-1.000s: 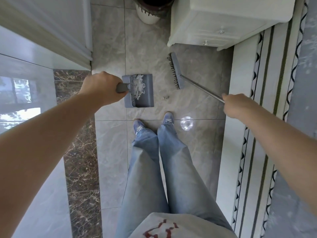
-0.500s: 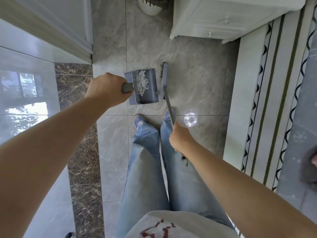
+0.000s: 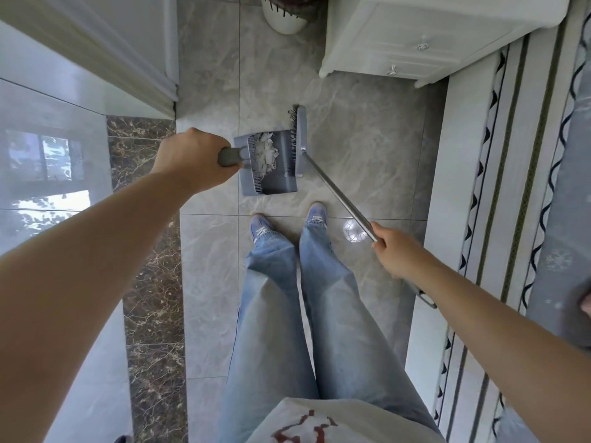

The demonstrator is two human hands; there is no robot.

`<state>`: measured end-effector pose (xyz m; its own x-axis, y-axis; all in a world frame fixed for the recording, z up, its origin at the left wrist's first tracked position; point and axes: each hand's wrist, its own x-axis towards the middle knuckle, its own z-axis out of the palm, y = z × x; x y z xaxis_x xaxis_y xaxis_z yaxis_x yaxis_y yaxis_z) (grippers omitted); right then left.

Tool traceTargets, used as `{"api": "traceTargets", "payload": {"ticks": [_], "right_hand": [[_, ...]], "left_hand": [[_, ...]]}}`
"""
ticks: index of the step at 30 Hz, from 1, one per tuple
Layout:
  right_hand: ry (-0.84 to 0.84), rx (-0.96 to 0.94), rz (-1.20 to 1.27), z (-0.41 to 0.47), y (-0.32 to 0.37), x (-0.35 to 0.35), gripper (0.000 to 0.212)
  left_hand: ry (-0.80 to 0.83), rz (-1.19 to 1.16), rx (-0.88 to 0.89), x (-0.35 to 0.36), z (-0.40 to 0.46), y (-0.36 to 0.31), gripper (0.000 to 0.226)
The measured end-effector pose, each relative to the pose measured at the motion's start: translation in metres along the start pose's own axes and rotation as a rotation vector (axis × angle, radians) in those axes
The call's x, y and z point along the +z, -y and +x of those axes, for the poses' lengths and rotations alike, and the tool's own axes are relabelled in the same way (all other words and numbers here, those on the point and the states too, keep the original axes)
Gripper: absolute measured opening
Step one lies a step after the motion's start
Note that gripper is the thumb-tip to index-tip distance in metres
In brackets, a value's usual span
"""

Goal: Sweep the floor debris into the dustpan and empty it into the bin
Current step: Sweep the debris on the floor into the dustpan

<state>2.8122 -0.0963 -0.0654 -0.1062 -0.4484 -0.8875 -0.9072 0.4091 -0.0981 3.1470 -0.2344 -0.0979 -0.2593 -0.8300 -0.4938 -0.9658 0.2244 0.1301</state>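
1. L hand [image 3: 192, 158]: fingers wrapped tight rnd dustpan [image 3: 271, 177] handle.
2. Dustpan: on tile floor [image 3: 367, 139], white debris [image 3: 265, 153] inside.
3. R hand [image 3: 396, 251]: fist clamped on broom [image 3: 299, 139] pole; bristles at pan mouth.
4. Bin [image 3: 284, 17]: top edge, well apart.

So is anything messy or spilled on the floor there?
Nothing stands out. The white scraps sit inside the gray dustpan, which the left hand holds by its handle. The broom head rests against the pan's open edge, its pole gripped by the right hand. No stray scraps show nearby.
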Motion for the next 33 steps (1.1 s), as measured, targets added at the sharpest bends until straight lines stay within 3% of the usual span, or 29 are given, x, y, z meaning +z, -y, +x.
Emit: {"api": "traceTargets", "payload": {"ticks": [8,18,33], "right_hand": [[0.017,0.060,-0.169,0.028,-0.018,-0.016,0.046],[-0.022,0.121,-0.302,0.043,0.002,-0.018,0.056],[0.004,0.143,-0.333,0.045,0.029,-0.027,0.065]], "left_hand": [[0.010,0.017,-0.030,0.005,-0.004,-0.001,0.053],[-0.013,-0.045,0.001,0.009,-0.001,-0.004,0.045],[0.023,-0.037,0.005,0.006,-0.002,-0.004,0.047]]}}
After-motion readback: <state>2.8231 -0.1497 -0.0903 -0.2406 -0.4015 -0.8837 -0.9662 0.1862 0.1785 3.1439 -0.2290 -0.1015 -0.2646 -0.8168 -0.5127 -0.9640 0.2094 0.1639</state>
